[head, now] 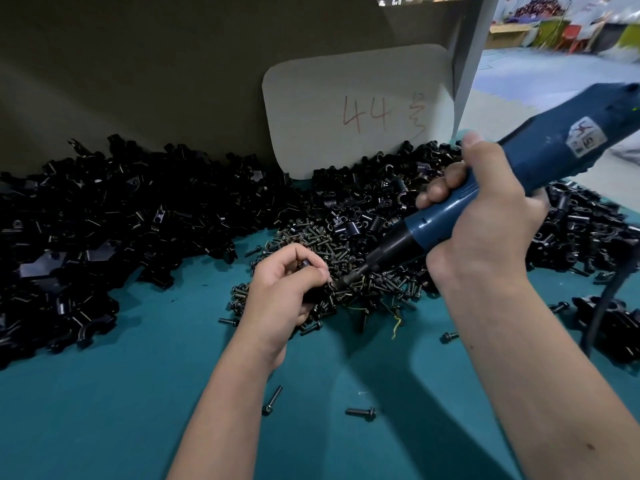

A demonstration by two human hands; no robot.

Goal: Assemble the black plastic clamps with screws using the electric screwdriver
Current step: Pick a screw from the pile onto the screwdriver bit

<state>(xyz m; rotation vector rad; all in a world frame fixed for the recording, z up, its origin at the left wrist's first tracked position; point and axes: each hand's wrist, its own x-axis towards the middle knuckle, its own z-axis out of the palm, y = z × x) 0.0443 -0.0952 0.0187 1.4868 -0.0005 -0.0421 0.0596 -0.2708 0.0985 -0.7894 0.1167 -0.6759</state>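
Black plastic clamps (104,216) lay heaped along the table's (104,410) far edge, toward its left corner. Just right of them, the left hand (287,282) curled its fingers round a small dark part over the screws (346,268) at mid-table. The right hand (491,216) gripped the electric screwdriver (519,174), tip touching the screw pile. Judging by this, a screw was being picked up; next, seat it squarely.

A small dark part in the left hand (289,282) is mostly hidden by curled fingers. The electric screwdriver (519,174) runs off the right edge, its tip lost among screws (346,271). The distant workshop background (568,26) is blurred.
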